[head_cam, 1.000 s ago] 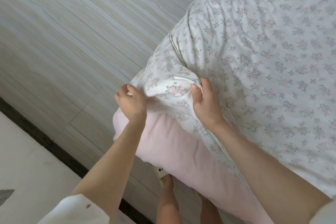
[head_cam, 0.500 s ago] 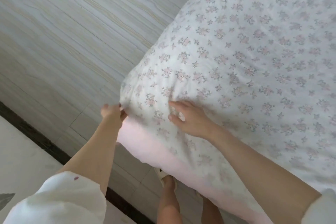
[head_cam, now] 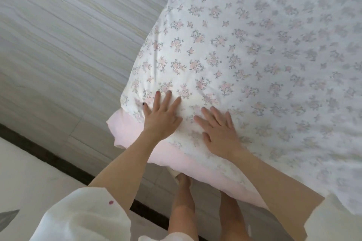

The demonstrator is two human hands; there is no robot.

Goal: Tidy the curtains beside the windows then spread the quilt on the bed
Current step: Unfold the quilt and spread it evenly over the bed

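A second ago we were gripping the bunched corner of the white quilt with small pink and grey flower sprigs in both fists; now that corner lies flat on the bed, pulled out over the pale pink sheet, which shows as a strip below its edge. We judge the corner set, so the spreading step looks close to done on this side, with only smoothing left here; the far part of the bed is out of view, and no curtains show at all.

Our left hand rests palm down right at the quilt's corner, fingers straight and fanned, holding nothing. Our right hand lies flat just beside it, further in from the corner, fingers likewise spread and pressing the cloth. Both forearms reach forward and down from loose white sleeves, the left arm crossing over the pink strip. Our bare legs stand close against the bed's side, on the pale grey wood-grain floor, with a dark border strip running behind us.
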